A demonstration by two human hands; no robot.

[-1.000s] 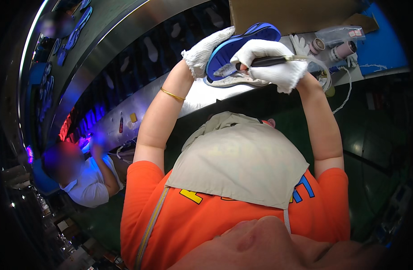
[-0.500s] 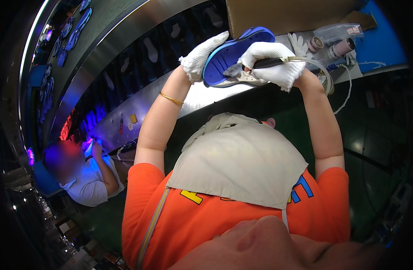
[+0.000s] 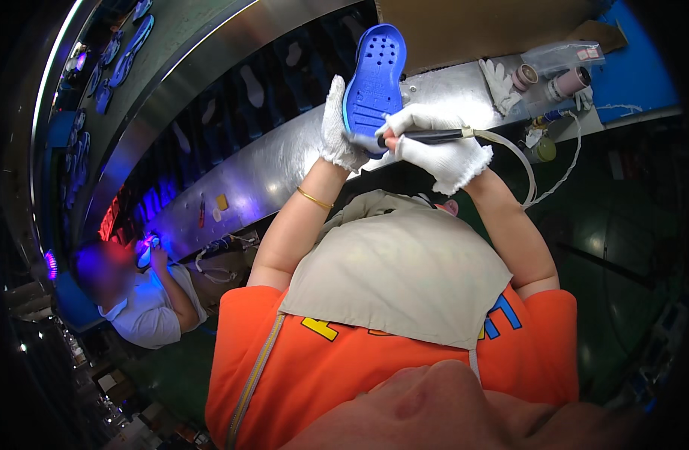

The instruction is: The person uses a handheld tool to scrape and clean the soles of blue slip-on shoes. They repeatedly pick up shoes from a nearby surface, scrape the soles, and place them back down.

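So the blue shoe sole [image 3: 374,79] is up above the metal counter [image 3: 449,91], out in front of the person's chest and a bit left of the right hand. Its long axis runs nearly straight away from the body, with the far end leaning slightly right. The end with the cluster of round holes points away from the person, the grooved end points back toward them, and that broad holed and grooved face is turned up to the camera.

Left hand [image 3: 334,129], in a white knit glove, is gripping the sole by its left edge and near end, fingers running up along the side. Can't see how the grip goes underneath, tbh.

Right hand [image 3: 443,150], same kind of glove, is closed around a brush [image 3: 436,137] with a black handle. The handle lies pretty much crosswise to the sole, bristles pointing left at the near end. A pale hose [image 3: 523,161] comes off the back of the handle and curves down.

Right side of the counter: spare white gloves [image 3: 498,84] and a clear plastic bag [image 3: 558,58]. Off left there's a co-worker in a white shirt [image 3: 153,313].
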